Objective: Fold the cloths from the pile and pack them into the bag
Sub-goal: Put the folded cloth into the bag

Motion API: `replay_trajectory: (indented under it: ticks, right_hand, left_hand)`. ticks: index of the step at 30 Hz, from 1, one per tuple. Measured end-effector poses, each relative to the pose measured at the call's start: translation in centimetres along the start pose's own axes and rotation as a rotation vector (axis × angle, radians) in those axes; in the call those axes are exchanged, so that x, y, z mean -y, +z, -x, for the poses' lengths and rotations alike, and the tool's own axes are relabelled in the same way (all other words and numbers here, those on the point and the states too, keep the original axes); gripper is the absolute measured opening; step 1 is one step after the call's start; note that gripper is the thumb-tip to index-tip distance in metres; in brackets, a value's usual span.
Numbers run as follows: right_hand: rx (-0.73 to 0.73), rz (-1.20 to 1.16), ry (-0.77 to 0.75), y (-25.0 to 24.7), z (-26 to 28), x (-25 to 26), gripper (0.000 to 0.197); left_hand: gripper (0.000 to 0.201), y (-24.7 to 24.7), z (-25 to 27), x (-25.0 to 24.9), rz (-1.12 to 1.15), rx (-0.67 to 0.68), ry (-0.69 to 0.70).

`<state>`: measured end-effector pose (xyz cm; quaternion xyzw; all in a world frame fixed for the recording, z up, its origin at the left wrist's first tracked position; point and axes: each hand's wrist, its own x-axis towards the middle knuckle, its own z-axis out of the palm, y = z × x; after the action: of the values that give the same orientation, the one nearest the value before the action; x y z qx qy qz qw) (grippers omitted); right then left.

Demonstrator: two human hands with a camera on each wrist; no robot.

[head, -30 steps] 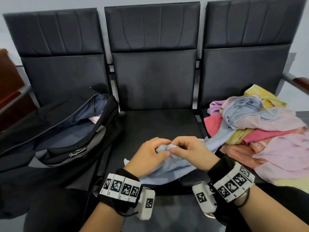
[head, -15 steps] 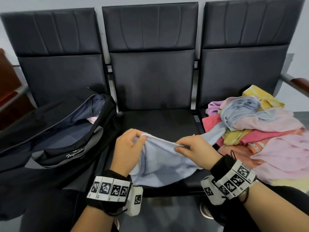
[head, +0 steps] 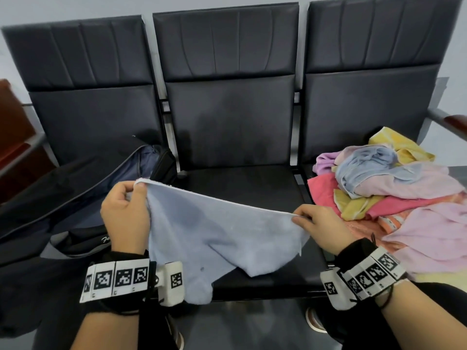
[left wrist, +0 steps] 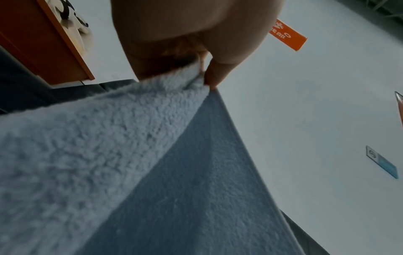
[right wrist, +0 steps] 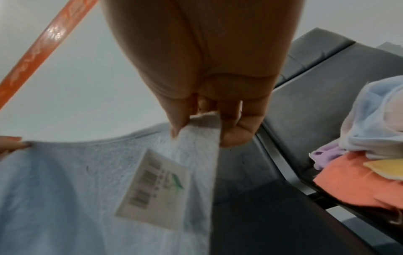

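Note:
A light blue cloth (head: 214, 233) hangs spread out above the middle seat, held up by its top edge. My left hand (head: 131, 195) pinches its left corner, and in the left wrist view the blue cloth (left wrist: 109, 155) fills the lower frame under that hand (left wrist: 207, 75). My right hand (head: 300, 218) pinches the right corner. In the right wrist view the hand (right wrist: 200, 127) grips the cloth (right wrist: 65, 189), which carries a barcode label (right wrist: 152, 188). The black bag (head: 83, 198) lies unzipped on the left seat. The pile of cloths (head: 394, 198) covers the right seat.
The row of three black padded seats (head: 242, 188) stands against a pale wall. An armrest (head: 452, 122) sticks out at the far right, and a reddish-brown piece of furniture (head: 12, 137) stands at the far left. An orange strip (right wrist: 43, 44) shows on the wall.
Both hands held the bunched cloth together at the seat's front a second ago. They have moved apart and upward, stretching the cloth out flat between them.

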<state>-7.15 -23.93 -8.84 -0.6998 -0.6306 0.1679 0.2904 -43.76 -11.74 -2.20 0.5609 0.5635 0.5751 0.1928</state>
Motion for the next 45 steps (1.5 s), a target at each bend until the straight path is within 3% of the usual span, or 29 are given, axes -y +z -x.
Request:
replay_trajectory:
  ticks: [3, 6, 10, 14, 17, 23, 29, 34, 39, 45]
  right_hand:
    - [-0.058, -0.175, 0.062, -0.6, 0.4, 0.4, 0.019]
    - [-0.066, -0.556, -0.002, -1.7, 1.0, 3.2, 0.021]
    - [0.005, -0.828, -0.059, -1.8, 1.1, 7.4, 0.026]
    - [0.196, -0.762, -0.050, -0.4, 1.2, 8.7, 0.042]
    - [0.170, -0.539, -0.123, 0.8, 1.6, 8.9, 0.033]
    - [-0.007, -0.367, -0.225, 2.2, 0.8, 10.6, 0.013]
    - [-0.037, -0.329, -0.234, 3.0, 0.1, 11.7, 0.008]
    - [-0.058, -0.284, -0.206, 3.7, 0.3, 11.8, 0.013]
    - [-0.061, -0.262, -0.178, 4.0, 0.3, 12.0, 0.022]
    - [-0.008, -0.292, -0.199, 4.1, 0.4, 12.2, 0.013]
  left_hand:
    - [0.019, 1.1, 0.3, -1.1, 0.010, 0.000, -0.001]
    - [0.018, 3.2, 1.3, -2.9, 0.014, 0.085, 0.040]
    - [0.008, 6.3, 3.7, -4.7, -0.028, 0.569, 0.087]
    - [0.029, 6.9, 5.5, -3.8, -0.077, 0.759, 0.130]
    - [0.030, 6.2, 6.2, -3.1, -0.057, 0.853, 0.156]
    - [0.027, 5.7, 7.6, -3.5, 0.073, 0.772, 0.100]
    - [0.013, 5.0, 8.2, -4.0, 0.224, 0.804, -0.007]
    - [0.024, 4.2, 8.1, -3.7, 0.213, 0.885, 0.017]
    - [0.022, 4.0, 8.0, -3.5, 0.177, 0.897, 0.027]
    - [0.017, 3.6, 7.6, -2.9, 0.095, 0.878, 0.125]
